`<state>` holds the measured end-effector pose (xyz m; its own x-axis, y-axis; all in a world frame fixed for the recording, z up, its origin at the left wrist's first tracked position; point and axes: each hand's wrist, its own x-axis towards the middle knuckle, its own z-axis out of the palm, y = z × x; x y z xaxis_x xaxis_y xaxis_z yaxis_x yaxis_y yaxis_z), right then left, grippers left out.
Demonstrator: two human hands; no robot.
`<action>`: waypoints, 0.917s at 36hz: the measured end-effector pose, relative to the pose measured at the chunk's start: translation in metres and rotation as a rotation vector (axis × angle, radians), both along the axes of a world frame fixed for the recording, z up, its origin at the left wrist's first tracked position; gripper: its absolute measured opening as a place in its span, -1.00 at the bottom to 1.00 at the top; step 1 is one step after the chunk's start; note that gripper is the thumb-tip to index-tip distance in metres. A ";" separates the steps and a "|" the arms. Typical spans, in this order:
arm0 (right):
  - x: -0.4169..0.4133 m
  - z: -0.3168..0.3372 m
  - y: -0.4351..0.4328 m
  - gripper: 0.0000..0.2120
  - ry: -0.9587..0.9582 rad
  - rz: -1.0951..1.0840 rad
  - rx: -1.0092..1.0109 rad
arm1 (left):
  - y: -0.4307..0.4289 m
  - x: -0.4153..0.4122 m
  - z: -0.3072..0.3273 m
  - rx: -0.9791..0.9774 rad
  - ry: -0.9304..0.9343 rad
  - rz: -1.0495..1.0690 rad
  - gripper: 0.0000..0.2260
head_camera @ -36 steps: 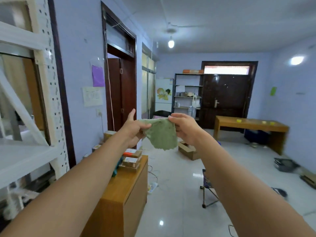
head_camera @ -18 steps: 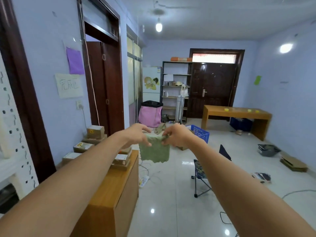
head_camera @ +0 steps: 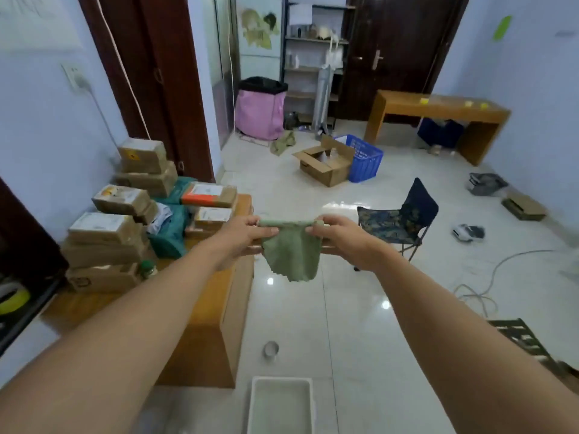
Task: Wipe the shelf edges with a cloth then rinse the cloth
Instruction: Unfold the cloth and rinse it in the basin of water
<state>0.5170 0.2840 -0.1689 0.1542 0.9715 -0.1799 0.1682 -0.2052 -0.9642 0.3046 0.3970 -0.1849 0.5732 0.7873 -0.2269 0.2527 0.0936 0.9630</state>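
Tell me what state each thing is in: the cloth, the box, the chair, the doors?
green cloth: stretched between left hand and right hand, hanging down.
cardboard box: flaps open.
folding chair: unfolded, nothing on it.
far door: shut.
white tub: on floor, contents unclear.

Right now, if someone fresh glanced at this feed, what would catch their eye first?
Centre frame, the left hand and right hand pinch the top edge of a green cloth, which hangs between them over the glossy floor. Directly below, at the bottom edge, sits a white basin. To the left, stacked cardboard boxes crowd a wooden cabinet.
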 end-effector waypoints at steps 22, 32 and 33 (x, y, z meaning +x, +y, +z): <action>-0.015 -0.534 0.027 -0.77 -0.126 -0.275 -0.553 | -0.014 0.038 -0.533 -0.558 0.226 0.412 -0.69; -0.052 -0.788 0.003 -0.75 -0.416 -0.194 -0.671 | -0.068 0.058 -0.782 -0.429 0.515 0.472 -0.87; -0.055 -0.811 0.000 -0.75 -0.430 -0.194 -0.693 | -0.072 0.059 -0.802 -0.414 0.545 0.473 -0.87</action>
<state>0.4619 0.2842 -0.9800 0.4985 0.6119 -0.6140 0.3931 -0.7909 -0.4691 0.3638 0.3248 -0.9872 -0.0714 0.7090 -0.7015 0.5189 0.6271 0.5809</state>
